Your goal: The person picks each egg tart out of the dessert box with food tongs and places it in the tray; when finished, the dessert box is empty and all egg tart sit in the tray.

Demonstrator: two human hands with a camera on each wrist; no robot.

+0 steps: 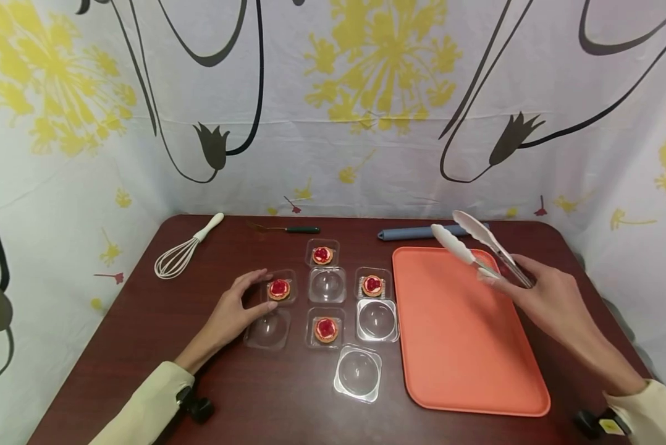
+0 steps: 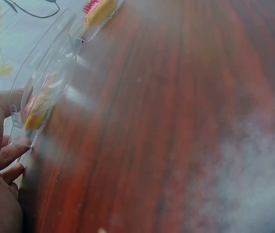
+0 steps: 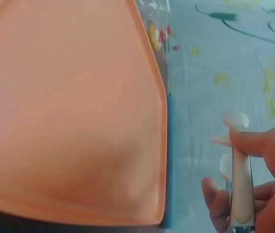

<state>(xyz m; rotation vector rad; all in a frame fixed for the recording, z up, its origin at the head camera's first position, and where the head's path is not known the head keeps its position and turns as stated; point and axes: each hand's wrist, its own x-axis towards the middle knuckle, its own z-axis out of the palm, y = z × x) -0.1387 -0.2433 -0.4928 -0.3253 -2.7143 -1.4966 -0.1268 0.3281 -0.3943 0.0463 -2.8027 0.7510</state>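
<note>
the head view is softly, evenly lit and fairly crisp around both hands. a pale sheen lies on the dark table (image 1: pixel 305 405) on the near side of the left hand (image 1: pixel 233 309), and white glints rim the clear lid (image 1: pixel 358 374) to that hand's right. dark shade hugs the underside of the left forearm.

the left wrist view is hazy: glare streaks sit just beside the clear container (image 2: pixel 42 63) at the left hand, and a milky bloom clouds the corner well apart from it.

in the right wrist view, the tray (image 3: pixel 69 77) left of the right hand (image 3: pixel 268 179) looks blurred, with a soft dim patch, and the printed cloth turns bluish.
</note>
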